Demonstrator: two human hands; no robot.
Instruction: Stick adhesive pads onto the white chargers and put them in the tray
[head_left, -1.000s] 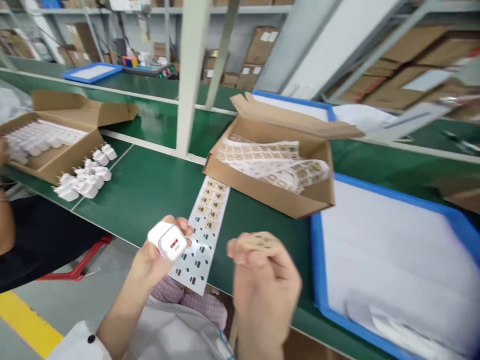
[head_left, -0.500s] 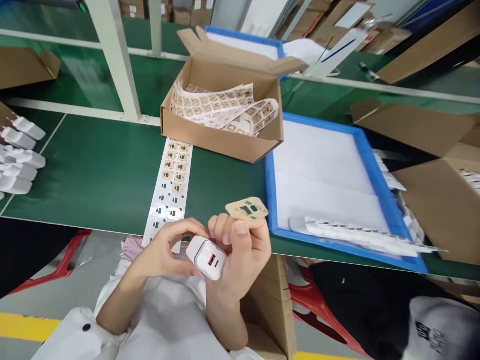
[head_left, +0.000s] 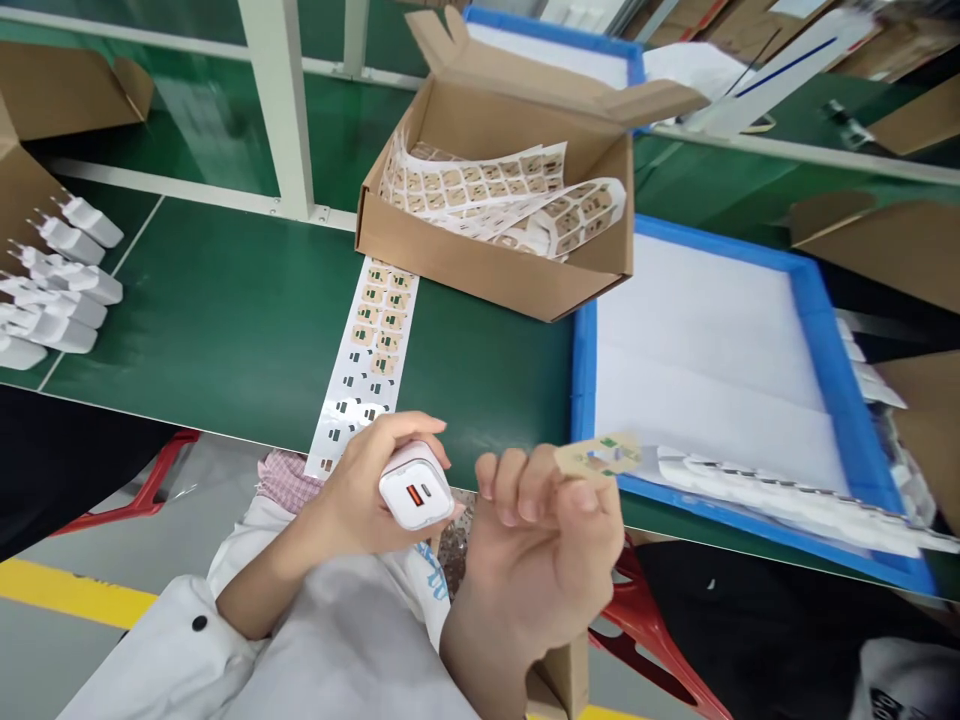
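A white, rounded plastic charger (head_left: pixel 416 488) is clasped in the left hand (head_left: pixel 360 490) near the green tabletop (head_left: pixel 225 310). A thin tan sticker (head_left: pixel 601 455) is pinched by one end in the right hand (head_left: pixel 544 545); with its rest unsupported, it could be creased.

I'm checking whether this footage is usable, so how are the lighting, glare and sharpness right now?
Head view: bright light, with pale glare on the green panel at back left and on the sticker sheet; the charger in the left hand is sharp enough to show both ports, while the loose sticker in the right hand looks slightly smeared.
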